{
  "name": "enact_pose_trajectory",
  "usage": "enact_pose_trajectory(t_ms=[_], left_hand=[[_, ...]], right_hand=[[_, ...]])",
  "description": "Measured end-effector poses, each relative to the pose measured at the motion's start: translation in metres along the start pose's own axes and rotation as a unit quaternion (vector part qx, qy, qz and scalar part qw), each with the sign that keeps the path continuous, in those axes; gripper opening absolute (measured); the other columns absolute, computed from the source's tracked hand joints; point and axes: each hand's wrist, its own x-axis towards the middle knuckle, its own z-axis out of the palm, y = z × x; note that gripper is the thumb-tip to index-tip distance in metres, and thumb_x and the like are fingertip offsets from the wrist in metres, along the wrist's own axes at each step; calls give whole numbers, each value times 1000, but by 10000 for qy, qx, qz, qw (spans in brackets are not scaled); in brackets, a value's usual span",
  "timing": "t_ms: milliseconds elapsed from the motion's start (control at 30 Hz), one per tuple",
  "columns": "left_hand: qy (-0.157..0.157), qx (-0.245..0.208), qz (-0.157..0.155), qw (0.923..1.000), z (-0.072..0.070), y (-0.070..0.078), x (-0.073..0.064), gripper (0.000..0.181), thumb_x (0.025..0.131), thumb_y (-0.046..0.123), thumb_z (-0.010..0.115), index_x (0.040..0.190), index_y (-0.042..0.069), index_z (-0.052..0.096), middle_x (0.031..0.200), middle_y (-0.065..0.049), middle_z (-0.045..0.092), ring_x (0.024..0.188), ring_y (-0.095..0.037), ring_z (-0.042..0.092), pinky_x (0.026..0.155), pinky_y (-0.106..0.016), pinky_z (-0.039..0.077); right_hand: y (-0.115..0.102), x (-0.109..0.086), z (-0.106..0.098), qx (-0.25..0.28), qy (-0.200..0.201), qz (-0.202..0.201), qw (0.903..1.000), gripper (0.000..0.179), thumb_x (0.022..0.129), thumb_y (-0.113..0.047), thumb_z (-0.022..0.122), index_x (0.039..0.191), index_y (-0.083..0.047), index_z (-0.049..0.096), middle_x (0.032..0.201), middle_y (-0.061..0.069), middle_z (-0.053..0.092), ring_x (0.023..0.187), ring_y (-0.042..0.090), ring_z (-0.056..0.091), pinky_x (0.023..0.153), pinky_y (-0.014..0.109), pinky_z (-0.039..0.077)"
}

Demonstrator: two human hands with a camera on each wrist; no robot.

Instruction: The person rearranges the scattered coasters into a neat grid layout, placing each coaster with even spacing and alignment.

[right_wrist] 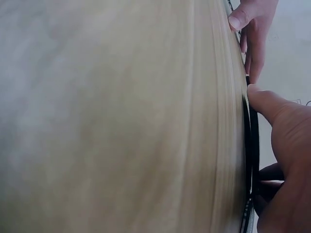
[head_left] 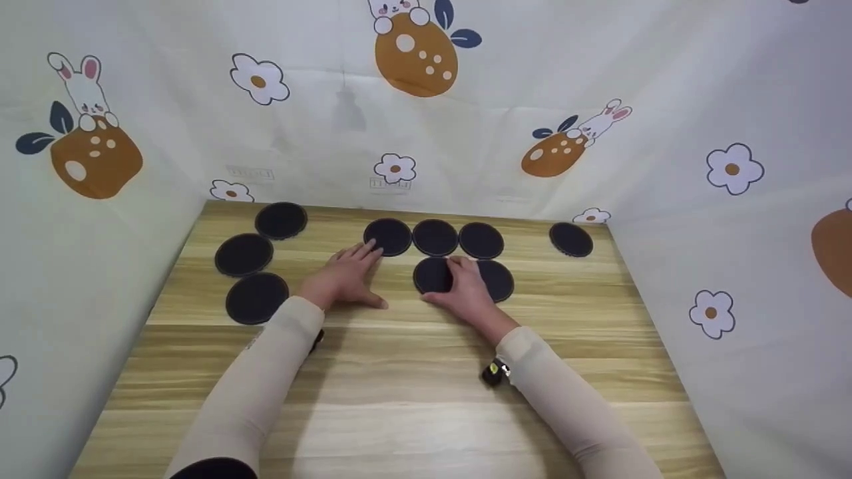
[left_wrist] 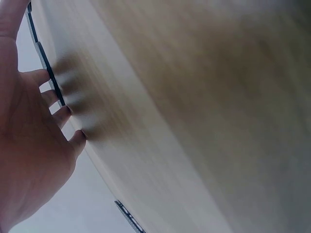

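Observation:
Flat round black coasters lie on the wooden table (head_left: 399, 372). My right hand (head_left: 468, 286) pinches one coaster (head_left: 431, 274) across its width, thumb at the near left edge and fingers at the far edge. In the right wrist view this coaster (right_wrist: 254, 141) appears edge-on, slightly apart from the surface. Another coaster (head_left: 498, 283) lies just to its right, partly behind my hand. My left hand (head_left: 346, 276) is spread, its fingertips touching the left coaster (head_left: 389, 234) of a back row of three. The middle coaster (head_left: 435, 237) and right coaster (head_left: 481, 240) sit beside it.
Three coasters form a bent column at the left: a far one (head_left: 281, 220), a middle one (head_left: 243, 254) and a near one (head_left: 257, 298) by my left sleeve. A lone coaster (head_left: 571, 239) lies at the back right. A printed curtain (head_left: 319, 146) encloses the table's back and sides.

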Motion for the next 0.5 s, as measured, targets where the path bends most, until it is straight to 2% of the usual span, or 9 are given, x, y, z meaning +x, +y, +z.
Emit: enact_pose_trajectory(t_ms=[500], left_hand=[[-29, -6, -12, 10000, -1, 2, -1, 128, 84, 69, 87, 177, 9, 22, 185, -17, 9, 169, -43, 10, 133, -68, 14]], right_hand=[[-1, -1, -2, -79, -162, 60, 9998, 106, 83, -48, 97, 158, 10, 51, 162, 27, 47, 153, 41, 42, 125, 48, 41]])
